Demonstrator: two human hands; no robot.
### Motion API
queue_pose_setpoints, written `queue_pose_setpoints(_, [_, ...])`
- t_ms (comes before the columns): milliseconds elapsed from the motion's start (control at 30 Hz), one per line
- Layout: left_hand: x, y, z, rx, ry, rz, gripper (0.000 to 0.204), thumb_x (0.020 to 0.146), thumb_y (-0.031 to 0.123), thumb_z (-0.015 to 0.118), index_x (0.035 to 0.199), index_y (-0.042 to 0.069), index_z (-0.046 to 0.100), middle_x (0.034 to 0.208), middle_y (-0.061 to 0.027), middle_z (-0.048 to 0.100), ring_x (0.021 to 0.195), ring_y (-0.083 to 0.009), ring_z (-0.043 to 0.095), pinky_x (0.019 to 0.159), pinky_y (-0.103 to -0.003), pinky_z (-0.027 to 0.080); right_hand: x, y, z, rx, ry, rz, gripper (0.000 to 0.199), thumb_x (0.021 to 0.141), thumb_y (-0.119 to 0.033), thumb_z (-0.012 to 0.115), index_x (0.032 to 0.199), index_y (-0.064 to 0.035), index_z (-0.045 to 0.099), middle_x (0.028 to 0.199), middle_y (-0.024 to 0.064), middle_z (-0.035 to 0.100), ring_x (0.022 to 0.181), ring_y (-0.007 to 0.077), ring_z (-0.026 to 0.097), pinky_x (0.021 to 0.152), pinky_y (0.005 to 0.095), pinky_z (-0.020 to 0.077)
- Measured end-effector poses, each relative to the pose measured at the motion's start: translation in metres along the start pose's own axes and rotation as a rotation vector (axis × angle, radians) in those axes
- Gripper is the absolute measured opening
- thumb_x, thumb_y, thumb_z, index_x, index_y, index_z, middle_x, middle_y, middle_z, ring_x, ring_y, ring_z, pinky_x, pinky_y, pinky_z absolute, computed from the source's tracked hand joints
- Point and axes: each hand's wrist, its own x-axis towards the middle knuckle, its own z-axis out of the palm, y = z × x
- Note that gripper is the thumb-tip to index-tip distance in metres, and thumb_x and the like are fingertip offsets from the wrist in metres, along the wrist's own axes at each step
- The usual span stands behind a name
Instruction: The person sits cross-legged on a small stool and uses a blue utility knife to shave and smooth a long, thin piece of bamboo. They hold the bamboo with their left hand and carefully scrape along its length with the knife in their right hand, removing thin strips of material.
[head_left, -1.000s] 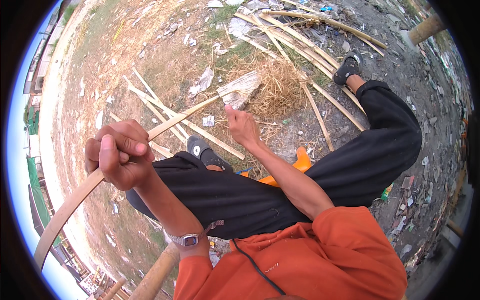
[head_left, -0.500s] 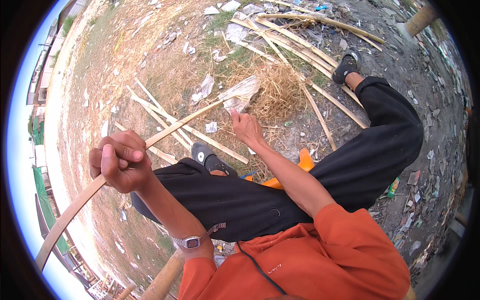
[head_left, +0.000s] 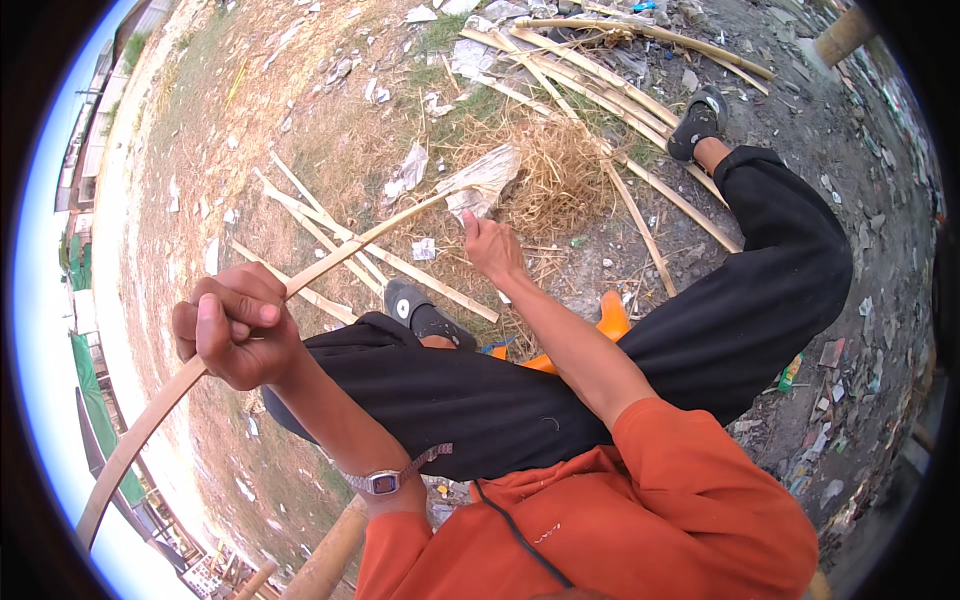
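My left hand is closed around a long, thin bamboo strip, raised at the left. The strip bends down behind the fist, and its other end reaches out to a pale, crumpled sheet. My right hand is lower in the middle, thumb up and fingers curled. Its thumb tip meets the sheet's near edge; whether the fingers grip the sheet or something else is hidden. An orange object, perhaps a handle, shows beside my right forearm, partly covered by my trouser leg.
Loose bamboo strips lie crossed beyond my left foot. More long strips are spread near my right foot. Dry shavings are heaped between them. Litter covers the ground. A bamboo pole is beside me, and a post stands far right.
My left hand and the strip have shifted very slightly left. My right hand stays nearly in place beside the pale sheet.
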Motion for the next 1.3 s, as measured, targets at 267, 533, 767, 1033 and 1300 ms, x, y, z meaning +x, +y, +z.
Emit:
queue_pose_setpoints(267, [0.000, 0.004, -0.006, -0.021, 0.055, -0.050, 0.028, 0.083, 0.006, 0.037, 0.057, 0.011, 0.028, 0.044, -0.0046, 0.032, 0.029, -0.0108, 0.023, 0.030, -0.025, 0.023, 0.005, 0.013, 0.012, -0.022, 0.039, -0.066, 0.065, 0.093, -0.049, 0.028, 0.082, 0.0028, 0.066, 0.071, 0.0274, 0.062, 0.071, 0.0446, 0.061, 0.068, 0.0508, 0.0490])
queue_pose_setpoints(533, [-0.001, 0.003, -0.011, -0.036, 0.049, -0.060, 0.027, 0.082, 0.004, 0.036, 0.058, 0.011, 0.028, 0.044, -0.0065, 0.034, 0.028, -0.0113, 0.025, 0.029, -0.025, 0.025, 0.006, -0.003, 0.012, -0.034, 0.013, -0.004, 0.065, 0.093, -0.048, 0.030, 0.083, 0.0044, 0.067, 0.073, 0.0277, 0.062, 0.074, 0.0415, 0.063, 0.068, 0.0498, 0.0490])
queue_pose_setpoints(767, [-0.001, 0.004, -0.005, -0.057, 0.028, -0.047, 0.028, 0.083, 0.006, 0.037, 0.056, 0.011, 0.029, 0.045, -0.0056, 0.034, 0.028, -0.0103, 0.020, 0.030, -0.025, 0.022, 0.036, 0.054, 0.010, -0.129, 0.203, 0.006, 0.065, 0.094, -0.048, 0.029, 0.078, 0.0019, 0.067, 0.063, 0.0236, 0.061, 0.060, 0.0354, 0.062, 0.060, 0.0457, 0.0489])
queue_pose_setpoints(1033, [0.002, 0.003, -0.001, -0.082, 0.019, -0.048, 0.027, 0.083, 0.006, 0.036, 0.057, 0.011, 0.030, 0.045, -0.0065, 0.035, 0.028, -0.0105, 0.020, 0.031, -0.025, 0.022, 0.038, 0.032, 0.023, -0.060, 0.029, 0.120, 0.067, 0.094, -0.049, 0.028, 0.067, 0.0018, 0.063, 0.065, 0.0262, 0.060, 0.066, 0.0381, 0.061, 0.067, 0.0481, 0.0454])
queue_pose_setpoints(1300, [0.000, 0.004, -0.008, -0.060, -0.012, -0.021, 0.027, 0.082, 0.006, 0.037, 0.056, 0.011, 0.029, 0.044, -0.0059, 0.033, 0.028, -0.0101, 0.019, 0.030, -0.025, 0.022, 0.044, 0.030, 0.022, -0.096, -0.019, 0.112, 0.066, 0.094, -0.048, 0.029, 0.082, 0.0050, 0.067, 0.082, 0.0296, 0.063, 0.082, 0.0428, 0.062, 0.076, 0.0497, 0.0477])
